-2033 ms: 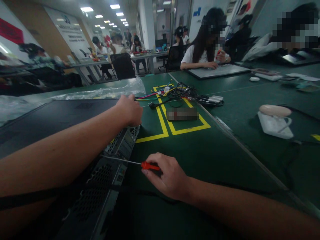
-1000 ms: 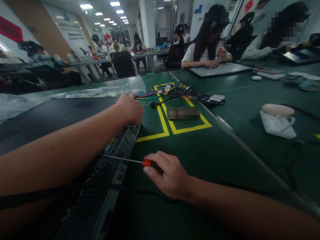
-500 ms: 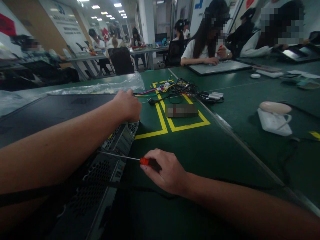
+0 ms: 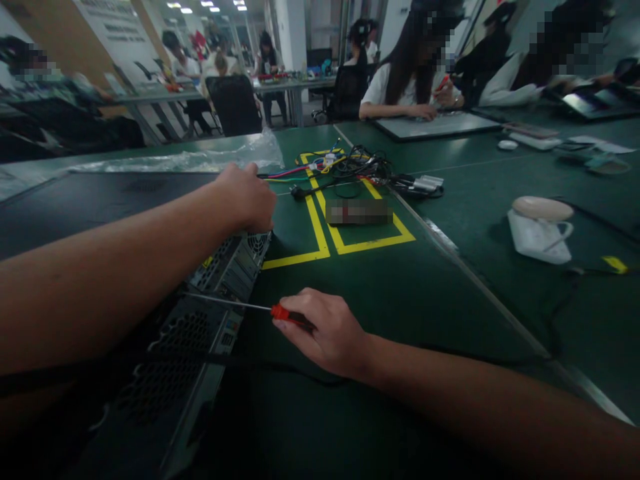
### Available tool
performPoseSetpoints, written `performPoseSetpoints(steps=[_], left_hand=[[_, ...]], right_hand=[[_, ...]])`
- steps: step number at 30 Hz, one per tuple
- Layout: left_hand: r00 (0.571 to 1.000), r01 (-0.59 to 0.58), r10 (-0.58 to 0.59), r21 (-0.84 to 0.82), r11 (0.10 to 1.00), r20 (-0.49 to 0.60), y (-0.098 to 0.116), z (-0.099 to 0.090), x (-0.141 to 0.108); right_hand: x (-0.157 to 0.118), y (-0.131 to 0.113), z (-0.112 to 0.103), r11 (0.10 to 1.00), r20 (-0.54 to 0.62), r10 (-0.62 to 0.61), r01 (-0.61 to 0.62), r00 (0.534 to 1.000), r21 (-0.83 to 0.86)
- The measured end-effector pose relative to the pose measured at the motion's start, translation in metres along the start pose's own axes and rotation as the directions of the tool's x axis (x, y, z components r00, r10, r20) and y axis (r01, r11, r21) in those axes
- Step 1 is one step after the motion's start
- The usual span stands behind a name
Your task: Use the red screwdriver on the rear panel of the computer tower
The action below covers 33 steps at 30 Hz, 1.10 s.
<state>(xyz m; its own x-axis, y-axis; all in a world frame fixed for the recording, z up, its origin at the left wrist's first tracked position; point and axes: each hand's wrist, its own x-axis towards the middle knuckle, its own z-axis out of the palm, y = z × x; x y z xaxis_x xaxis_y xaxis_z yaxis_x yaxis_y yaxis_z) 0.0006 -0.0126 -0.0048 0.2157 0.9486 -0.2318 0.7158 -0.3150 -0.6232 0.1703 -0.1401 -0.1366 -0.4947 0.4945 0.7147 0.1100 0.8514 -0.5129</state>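
Observation:
A dark computer case (image 4: 227,267) lies at the left, its perforated metal back facing the table's middle. My right hand (image 4: 327,333) is closed around the handle of a screwdriver (image 4: 281,312) with a red collar. The long shaft runs left to the back of the case, where its tip is hard to make out. My left hand (image 4: 245,199) rests at the far corner of the case, fingers bent over the edge and mostly hidden. Beside that hand, coloured wires (image 4: 290,179) stretch toward a tangle of black cables (image 4: 367,163).
A blurred-out dark object (image 4: 359,213) lies inside yellow tape. Clear plastic wrap (image 4: 200,157) is behind the case. A white holder (image 4: 537,237) stands at the right. Across the green table (image 4: 450,300), a person works on a flat panel (image 4: 440,125). A black strap crosses the foreground.
The whole view has shifted slightly, so hands, case and table items appear a little higher and further left. Both hands keep their places on the screwdriver and the case.

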Motion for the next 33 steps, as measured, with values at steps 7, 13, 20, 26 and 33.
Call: performPoseSetpoints(steps=[7, 13, 20, 26, 33], left_hand=[[1.000, 0.000, 0.000, -0.009, 1.000, 0.009, 0.000, -0.003, 0.000], [1.000, -0.005, 0.005, -0.053, 0.999, -0.012, 0.000, -0.001, 0.000], [1.000, 0.005, -0.005, -0.040, 0.999, 0.012, 0.001, -0.003, -0.001], [0.999, -0.029, 0.028, -0.026, 0.999, -0.017, 0.001, -0.004, -0.004], [1.000, -0.019, 0.019, 0.008, 1.000, -0.005, 0.002, -0.005, -0.003]], right_hand=[[0.000, 0.000, 0.001, 1.000, 0.022, 0.025, -0.025, 0.999, 0.005], [0.000, 0.000, 0.001, 0.995, 0.100, 0.099, -0.099, 0.990, -0.007], [0.002, 0.001, 0.000, 0.984, 0.196, 0.177, -0.177, 0.965, -0.015], [0.006, -0.005, -0.001, 0.957, 0.253, 0.258, -0.282, 0.932, 0.062], [0.011, -0.018, -0.004, 0.831, 0.329, 0.394, -0.485, 0.858, 0.272]])
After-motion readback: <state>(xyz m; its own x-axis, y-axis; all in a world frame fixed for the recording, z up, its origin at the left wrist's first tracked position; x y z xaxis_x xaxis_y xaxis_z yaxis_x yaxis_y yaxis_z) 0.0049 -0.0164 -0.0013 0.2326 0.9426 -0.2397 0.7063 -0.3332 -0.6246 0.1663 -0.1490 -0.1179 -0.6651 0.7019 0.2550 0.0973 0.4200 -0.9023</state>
